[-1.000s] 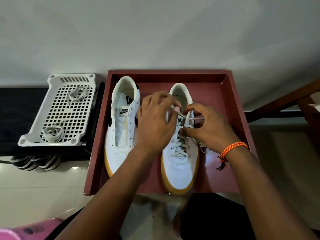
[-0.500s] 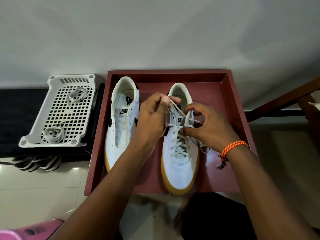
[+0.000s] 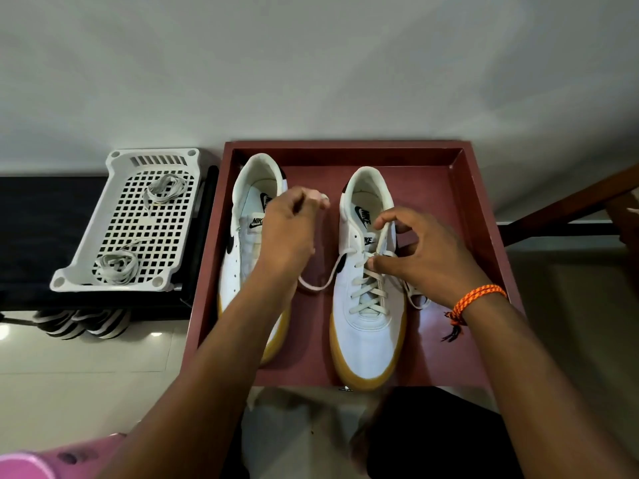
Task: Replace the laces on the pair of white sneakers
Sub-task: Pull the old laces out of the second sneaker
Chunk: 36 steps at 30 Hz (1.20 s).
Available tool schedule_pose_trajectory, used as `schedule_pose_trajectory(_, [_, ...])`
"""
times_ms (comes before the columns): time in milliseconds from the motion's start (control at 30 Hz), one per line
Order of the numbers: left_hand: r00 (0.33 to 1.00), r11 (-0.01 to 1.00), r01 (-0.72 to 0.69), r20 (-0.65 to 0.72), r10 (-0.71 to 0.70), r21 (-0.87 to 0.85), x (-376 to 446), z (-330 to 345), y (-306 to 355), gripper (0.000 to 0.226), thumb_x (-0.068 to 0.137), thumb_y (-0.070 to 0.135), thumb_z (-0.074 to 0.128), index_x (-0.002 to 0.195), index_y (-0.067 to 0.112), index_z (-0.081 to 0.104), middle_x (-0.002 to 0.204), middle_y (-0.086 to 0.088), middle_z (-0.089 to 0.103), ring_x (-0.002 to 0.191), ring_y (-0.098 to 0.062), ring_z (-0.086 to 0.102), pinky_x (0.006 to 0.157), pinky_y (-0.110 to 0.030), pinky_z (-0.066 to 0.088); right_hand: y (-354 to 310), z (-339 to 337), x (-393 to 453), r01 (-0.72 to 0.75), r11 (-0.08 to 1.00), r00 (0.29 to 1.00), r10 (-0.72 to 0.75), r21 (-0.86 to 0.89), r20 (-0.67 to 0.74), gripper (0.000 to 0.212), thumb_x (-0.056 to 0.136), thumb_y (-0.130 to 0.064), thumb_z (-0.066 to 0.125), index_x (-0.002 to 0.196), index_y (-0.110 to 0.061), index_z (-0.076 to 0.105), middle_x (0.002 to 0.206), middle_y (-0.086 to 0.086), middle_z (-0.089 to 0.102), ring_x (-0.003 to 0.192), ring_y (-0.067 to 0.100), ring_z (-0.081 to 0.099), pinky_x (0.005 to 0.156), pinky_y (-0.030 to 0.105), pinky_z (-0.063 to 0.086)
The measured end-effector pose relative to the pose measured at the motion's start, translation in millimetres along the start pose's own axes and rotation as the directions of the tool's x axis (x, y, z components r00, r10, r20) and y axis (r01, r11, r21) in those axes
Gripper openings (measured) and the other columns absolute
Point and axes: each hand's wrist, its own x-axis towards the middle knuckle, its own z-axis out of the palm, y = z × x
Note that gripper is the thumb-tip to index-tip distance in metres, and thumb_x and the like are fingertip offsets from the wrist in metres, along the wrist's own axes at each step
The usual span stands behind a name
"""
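Two white sneakers with gum soles stand in a dark red tray (image 3: 480,216). The left sneaker (image 3: 242,243) has no lace. The right sneaker (image 3: 366,326) carries a pale lace (image 3: 368,288) threaded through most eyelets. My left hand (image 3: 287,233) is raised over the left sneaker and pinches one end of this lace, which sags in a loop (image 3: 314,285) between the shoes. My right hand (image 3: 422,257) pinches the other lace strand at the upper eyelets of the right sneaker. An orange cord bracelet is on my right wrist.
A white perforated basket (image 3: 86,264) stands left of the tray on a dark shelf, with two bundled laces (image 3: 117,269) inside. Striped shoes (image 3: 79,326) sit under the shelf. A wooden rail (image 3: 570,202) runs at the right. A pink object (image 3: 38,461) lies at bottom left.
My left hand has drawn its lace end up and to the left, away from the right sneaker, so a loose loop now hangs between the shoes. My right hand stayed at the eyelets.
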Motion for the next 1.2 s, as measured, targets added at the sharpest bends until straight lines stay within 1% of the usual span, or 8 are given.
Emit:
schedule_pose_trajectory(100, [0.980,0.898,-0.197,0.043,0.196,0.393,-7.5,6.0,-9.1,0.010,0.102,0.026,0.061,0.112,0.026,0.059,0.098,0.010,0.071,0.081,-0.017,0.071,0.077,-0.047,0.062,-2.3,0.6,-1.5,0.009,1.000,1.000,-0.009,-0.016,-0.017,0.051,0.071,-0.038,0.095,0.112,-0.047,0.066,0.119,-0.006,0.060,0.095,0.015,0.065,0.085,0.038,0.059])
schedule_pose_trajectory(267, [0.897,0.747,-0.442,0.269,0.351,0.498,-14.6,7.4,-7.9,0.055,0.095,0.007,0.060,0.139,0.039,0.053,0.142,0.000,0.047,0.121,-0.025,0.056,0.099,-0.049,0.054,-0.5,1.2,-1.1,0.012,0.999,1.000,-0.013,-0.042,-0.009,0.056,0.074,-0.040,0.093,0.122,-0.047,0.064,0.120,-0.005,0.059,0.100,0.013,0.061,0.076,0.022,0.049])
schedule_pose_trajectory(400, [0.863,0.529,-0.503,0.365,0.349,0.683,-17.7,2.3,-8.8,0.032,0.101,0.025,0.062,0.122,0.049,0.068,0.123,0.006,0.048,0.117,-0.019,0.047,0.100,-0.045,0.036,0.5,0.5,0.0,0.022,1.000,1.000,-0.022,-0.016,0.015,0.050,0.077,-0.037,0.090,0.119,-0.047,0.065,0.123,-0.005,0.059,0.105,0.014,0.060,0.076,0.018,0.044])
schedule_pose_trajectory(633, [0.849,0.440,-0.523,0.399,0.347,0.730,-21.4,2.2,-11.8,0.029,0.102,0.063,0.044,0.117,0.046,0.063,0.099,0.014,0.055,0.105,-0.014,0.056,0.099,-0.045,0.034,2.4,9.2,4.0,0.079,0.996,0.992,-0.082,-0.039,-0.094,0.017,0.088,-0.041,0.078,0.094,-0.040,0.062,0.110,-0.004,0.065,0.088,0.019,0.068,0.074,0.041,0.061])
schedule_pose_trajectory(733, [0.869,0.481,-0.484,0.337,0.364,0.731,-21.5,5.1,-10.0,0.029,0.095,0.065,0.050,0.106,0.043,0.065,0.089,0.014,0.059,0.098,-0.013,0.056,0.090,-0.044,0.038,0.3,11.2,3.5,0.116,0.992,0.988,-0.120,-0.042,-0.100,0.017,0.086,-0.037,0.077,0.093,-0.036,0.062,0.107,-0.006,0.067,0.096,0.017,0.065,0.076,0.040,0.060])
schedule_pose_trajectory(867, [0.882,0.640,-0.471,0.316,0.350,0.607,-18.7,3.6,-5.4,0.011,0.087,0.044,0.059,0.089,0.036,0.067,0.069,0.014,0.061,0.074,-0.008,0.060,0.078,-0.045,0.054,-0.2,12.4,4.7,0.112,0.993,0.986,-0.116,-0.042,-0.117,0.015,0.087,-0.027,0.075,0.089,-0.031,0.061,0.099,-0.009,0.068,0.080,0.019,0.067,0.066,0.032,0.055])
schedule_pose_trajectory(967, [0.881,0.709,-0.467,0.343,0.325,0.528,-15.8,-2.1,-6.2,0.011,0.086,0.023,0.064,0.087,0.032,0.071,0.056,0.018,0.055,0.055,-0.004,0.051,0.066,-0.031,0.044,-1.0,10.7,5.1,0.117,0.992,0.986,-0.121,-0.045,-0.111,0.015,0.086,-0.017,0.072,0.086,-0.030,0.063,0.091,-0.008,0.066,0.076,0.018,0.066,0.064,0.029,0.050])
schedule_pose_trajectory(1200, [0.862,0.746,-0.485,0.394,0.319,0.456,-13.0,-8.4,-2.9,0.020,0.101,0.017,0.063,0.098,0.029,0.079,0.066,0.020,0.065,0.059,0.001,0.058,0.059,-0.021,0.040,-3.3,5.9,4.9,0.102,0.995,0.991,-0.101,0.006,-0.091,0.020,0.088,-0.014,0.069,0.086,-0.033,0.073,0.107,-0.010,0.070,0.087,0.007,0.067,0.067,0.018,0.048])
